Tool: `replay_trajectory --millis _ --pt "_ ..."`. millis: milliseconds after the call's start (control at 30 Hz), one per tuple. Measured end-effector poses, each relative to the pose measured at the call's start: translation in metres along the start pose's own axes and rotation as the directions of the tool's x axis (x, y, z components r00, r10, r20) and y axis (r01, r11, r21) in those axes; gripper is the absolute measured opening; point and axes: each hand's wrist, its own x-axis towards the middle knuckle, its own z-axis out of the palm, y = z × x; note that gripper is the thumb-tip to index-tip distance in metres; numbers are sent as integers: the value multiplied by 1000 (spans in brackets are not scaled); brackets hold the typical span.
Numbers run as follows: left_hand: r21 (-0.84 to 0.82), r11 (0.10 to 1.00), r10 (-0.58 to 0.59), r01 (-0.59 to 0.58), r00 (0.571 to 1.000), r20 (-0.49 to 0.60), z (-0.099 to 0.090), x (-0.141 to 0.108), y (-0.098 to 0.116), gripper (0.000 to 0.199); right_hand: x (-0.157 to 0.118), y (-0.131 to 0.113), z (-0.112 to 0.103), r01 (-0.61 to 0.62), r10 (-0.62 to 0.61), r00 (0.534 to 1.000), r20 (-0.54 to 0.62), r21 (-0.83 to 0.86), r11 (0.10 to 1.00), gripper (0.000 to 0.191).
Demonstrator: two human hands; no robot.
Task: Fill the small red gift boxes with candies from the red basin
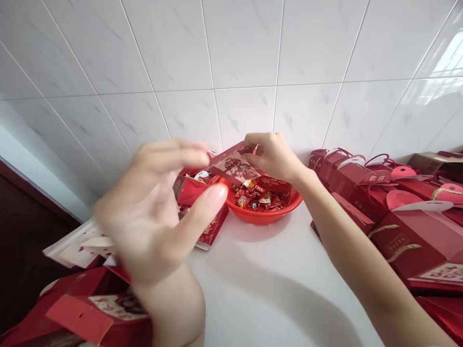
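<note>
My right hand (273, 153) reaches over the red plastic basin (260, 218). Its fingers are closed on the edge of a flat dark-red printed piece of card (233, 165) with pale lettering; whether this is part of a box I cannot tell. In the basin lie several wrapped candies (257, 198) in red and gold. Closer to the camera, my left hand (159, 202) is raised with thumb and fingers apart, nothing visible between them. Behind it, partly covered, are red printed boxes (213, 229) beside the basin.
Along the right stand several dark-red gift boxes (415, 236) with rope handles. More red boxes (81, 313) are at the lower left, near a pale printed carton (81, 246). Everything rests on a white tabletop (249, 284) against a tiled wall (242, 43).
</note>
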Motion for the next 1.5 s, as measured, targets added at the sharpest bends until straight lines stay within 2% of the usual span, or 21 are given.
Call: replay_trajectory --millis 33,100,200,267,333,433,600,700,800,900,967,1033,1100,1167,1200,1267,1367,1433,1500 --pt "11 1000 -10 10 1000 16 6 1 -5 28 -9 -8 -7 -8 9 1000 -4 77 997 9" --pt "108 991 -97 83 987 129 16 4 -16 29 -28 -18 -14 -46 40 999 33 216 975 7" --pt "120 955 -297 271 886 357 27 7 -32 17 -54 -17 -12 -161 116 983 144 367 916 11" --pt "95 931 -357 352 823 442 30 8 -38 20 -66 -8 -8 -243 154 962 225 455 857 16" --pt "77 911 -386 405 770 509 32 8 -41 24 -75 1 -6 -303 162 941 296 535 789 21" --pt "45 883 -386 467 667 637 31 10 -40 27 -83 6 -9 -353 138 916 376 595 722 25" --pt "22 849 -357 527 543 760 30 13 -37 24 -91 12 -27 -369 37 867 496 592 717 24" --pt "12 847 -336 531 518 787 29 13 -37 24 -94 29 -37 -392 55 856 514 576 717 27" --pt "-9 859 -307 513 527 793 26 14 -37 22 -94 52 -33 -441 203 882 426 593 674 30" --pt "10 882 -277 471 501 820 26 13 -35 20 -89 74 -13 -483 320 868 379 498 720 27" --pt "42 895 -265 444 455 850 30 13 -35 19 -83 87 6 -515 376 831 409 315 797 20" --pt "72 902 -254 426 388 886 39 11 -37 19 -76 96 25 -554 465 738 489 44 831 16" --pt "89 902 -240 422 320 916 50 8 -42 18 -70 102 40 -546 563 594 575 -226 807 19" --pt "102 898 -228 428 255 940 60 4 -48 19 -66 106 50 -494 617 479 625 -389 778 30" --pt "109 896 -222 431 223 949 64 2 -51 20 -65 107 54 -469 625 450 638 -427 773 36" --pt "123 894 -206 431 151 967 69 -1 -57 23 -64 109 57 -435 618 433 657 -448 781 44" --pt "126 885 -167 449 52 985 72 -2 -64 27 -64 110 60 -385 594 446 669 -456 803 50" --pt "110 865 -143 489 31 989 71 -1 -69 31 -64 109 62 -348 575 471 669 -458 818 48" --pt "84 833 -137 547 57 989 72 -1 -76 34 -64 107 64 -311 551 524 650 -456 834 42"
